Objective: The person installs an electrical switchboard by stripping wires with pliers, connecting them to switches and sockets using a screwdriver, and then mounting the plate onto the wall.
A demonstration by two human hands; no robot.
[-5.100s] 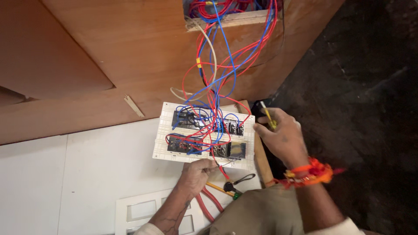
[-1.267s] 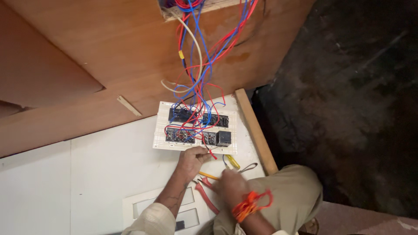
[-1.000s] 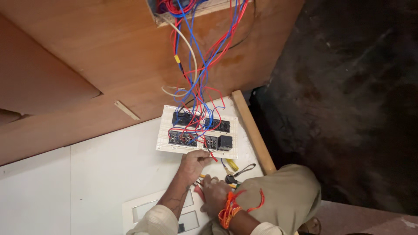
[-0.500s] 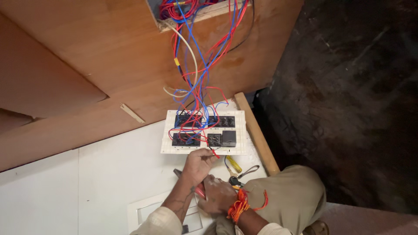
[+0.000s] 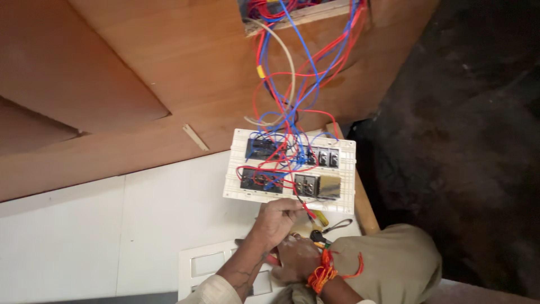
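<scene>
White worktop (image 5: 112, 236) | left hand (image 5: 277, 220) pinching red wire (image 5: 301, 204) at switch plate (image 5: 289, 170) | right hand (image 5: 298, 260) clenched, contents hidden | keep wire taut.

Switch plate (image 5: 289, 171) on the panel (image 5: 112, 236) — hands (image 5: 278, 219) just below.

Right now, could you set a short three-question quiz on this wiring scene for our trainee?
1. True or false: the switch plate lies with its wired back facing up.
2. Which hand touches the plate's lower edge: A left hand, B right hand?
3. Fill in: the wires run up into an opening in the ____ panel.

Key: 1 true; 2 A; 3 wooden.
</scene>
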